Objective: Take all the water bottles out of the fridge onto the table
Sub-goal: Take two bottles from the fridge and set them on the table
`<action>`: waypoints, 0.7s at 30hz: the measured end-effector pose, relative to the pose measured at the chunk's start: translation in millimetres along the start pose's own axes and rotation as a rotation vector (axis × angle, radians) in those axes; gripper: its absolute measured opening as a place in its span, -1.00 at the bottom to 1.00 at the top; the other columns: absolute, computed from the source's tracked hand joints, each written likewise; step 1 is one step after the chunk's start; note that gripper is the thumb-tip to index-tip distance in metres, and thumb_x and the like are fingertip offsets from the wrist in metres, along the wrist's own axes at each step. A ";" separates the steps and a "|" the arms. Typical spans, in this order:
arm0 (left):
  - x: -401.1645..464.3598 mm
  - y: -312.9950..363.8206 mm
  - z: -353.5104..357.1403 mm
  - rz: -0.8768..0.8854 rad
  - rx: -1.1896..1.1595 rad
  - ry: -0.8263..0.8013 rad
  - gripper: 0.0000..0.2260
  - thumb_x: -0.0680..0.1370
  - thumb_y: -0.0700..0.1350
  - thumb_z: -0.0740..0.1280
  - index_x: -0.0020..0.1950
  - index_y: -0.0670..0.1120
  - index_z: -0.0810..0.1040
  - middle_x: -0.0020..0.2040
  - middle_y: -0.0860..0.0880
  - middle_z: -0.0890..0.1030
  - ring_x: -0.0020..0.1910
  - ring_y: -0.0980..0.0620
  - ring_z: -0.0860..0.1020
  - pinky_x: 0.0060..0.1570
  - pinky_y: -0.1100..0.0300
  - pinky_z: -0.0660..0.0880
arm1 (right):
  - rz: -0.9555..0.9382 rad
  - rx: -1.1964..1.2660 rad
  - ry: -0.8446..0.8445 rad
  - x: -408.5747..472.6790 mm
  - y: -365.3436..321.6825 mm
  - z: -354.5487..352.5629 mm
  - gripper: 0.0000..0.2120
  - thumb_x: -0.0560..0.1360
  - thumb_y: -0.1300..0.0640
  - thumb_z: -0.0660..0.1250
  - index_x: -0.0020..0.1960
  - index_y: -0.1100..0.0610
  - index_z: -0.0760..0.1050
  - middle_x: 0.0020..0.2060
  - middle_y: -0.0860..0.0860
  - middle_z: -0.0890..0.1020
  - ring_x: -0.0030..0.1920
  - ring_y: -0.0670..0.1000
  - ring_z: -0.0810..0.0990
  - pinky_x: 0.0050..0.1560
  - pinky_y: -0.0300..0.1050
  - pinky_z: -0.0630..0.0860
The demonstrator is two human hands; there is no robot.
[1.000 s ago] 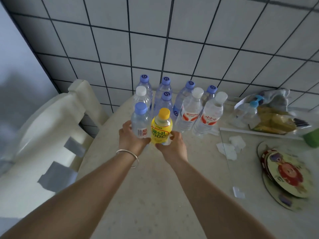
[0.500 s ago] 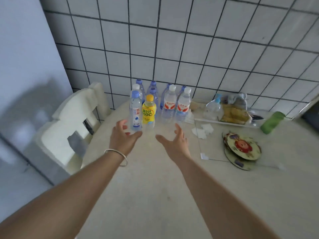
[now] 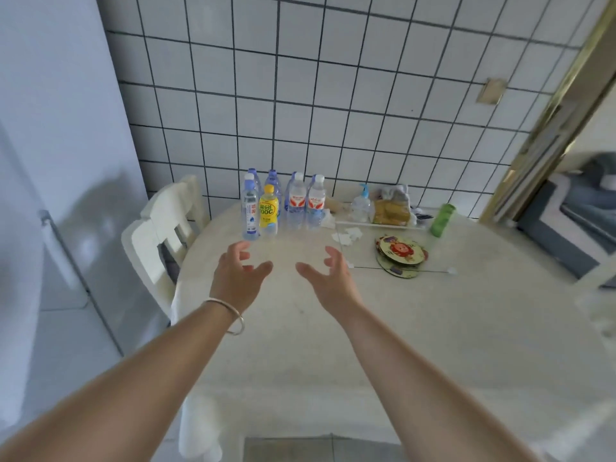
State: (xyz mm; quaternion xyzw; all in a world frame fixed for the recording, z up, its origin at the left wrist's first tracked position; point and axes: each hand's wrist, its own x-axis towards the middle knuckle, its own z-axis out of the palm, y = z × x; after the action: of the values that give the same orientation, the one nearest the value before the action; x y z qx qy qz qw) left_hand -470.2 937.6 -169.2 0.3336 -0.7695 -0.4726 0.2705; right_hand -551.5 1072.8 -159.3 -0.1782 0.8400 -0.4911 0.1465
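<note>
Several water bottles stand upright in a cluster at the far left of the round table (image 3: pixel 300 345), against the tiled wall. At the front are a clear blue-capped bottle (image 3: pixel 250 211) and a yellow bottle (image 3: pixel 268 211). To their right stand two white-capped bottles with red labels (image 3: pixel 296 203) (image 3: pixel 316 203), and more blue-capped ones stand behind. My left hand (image 3: pixel 238 278) and my right hand (image 3: pixel 328 278) hover over the table, well in front of the bottles. Both are empty with fingers spread. The grey fridge (image 3: pixel 50 161) stands at the left.
A white chair (image 3: pixel 160 228) stands between the fridge and the table. On the table's far right lie a tray with a pump bottle (image 3: pixel 361 205) and bagged food (image 3: pixel 390 211), a green cup (image 3: pixel 441 220), round coasters (image 3: pixel 400 255) and paper scraps (image 3: pixel 350 235). A doorway opens at the right.
Both hands let go of the blue-capped and yellow bottles and drew back toward me, open. The view pulled away from the table and swung out, showing the fridge at the left.
</note>
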 end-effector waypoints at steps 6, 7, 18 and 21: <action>-74.6 -6.4 -33.5 0.066 0.011 -0.107 -0.52 0.44 -0.11 0.39 0.33 -0.09 0.38 0.26 -0.11 0.48 -0.07 0.04 0.50 0.07 0.16 0.39 | 0.050 0.037 0.124 -102.1 -2.7 8.3 -0.26 0.39 -0.18 0.37 0.46 -0.02 0.15 0.37 -0.01 0.37 0.38 0.03 0.33 0.36 0.05 0.31; -87.3 -8.7 -40.4 0.074 0.015 -0.130 -0.53 0.45 -0.10 0.39 0.33 -0.09 0.37 0.26 -0.10 0.47 -0.07 0.05 0.50 0.03 0.19 0.38 | 0.064 0.046 0.137 -119.4 -2.9 12.1 -0.26 0.39 -0.17 0.37 0.46 -0.02 0.15 0.37 -0.01 0.36 0.38 0.03 0.33 0.36 0.05 0.31; -198.8 -21.1 -146.0 0.291 -0.056 -0.087 -0.62 0.47 -0.17 0.37 0.27 -0.06 0.43 0.14 -0.05 0.53 -0.05 0.06 0.57 -0.08 0.23 0.42 | -0.118 -0.128 0.106 -264.9 -37.4 35.8 -0.28 0.43 -0.16 0.33 0.48 0.00 0.11 0.40 -0.03 0.33 0.38 0.01 0.32 0.32 -0.01 0.29; -226.2 -22.2 -176.3 0.320 -0.069 -0.025 -0.63 0.48 -0.15 0.37 0.27 -0.06 0.43 0.11 -0.01 0.54 -0.08 0.12 0.54 -0.15 0.41 0.37 | -0.176 -0.140 0.079 -292.0 -49.8 49.3 -0.30 0.44 -0.15 0.32 0.47 0.00 0.13 0.40 -0.03 0.34 0.38 0.02 0.32 0.33 0.00 0.30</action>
State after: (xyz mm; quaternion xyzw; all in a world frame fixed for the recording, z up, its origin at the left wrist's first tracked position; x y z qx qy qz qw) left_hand -192.6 1007.8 -140.4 0.1913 -0.7996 -0.4536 0.3439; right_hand -262.1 1141.6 -118.2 -0.2416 0.8584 -0.4489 0.0566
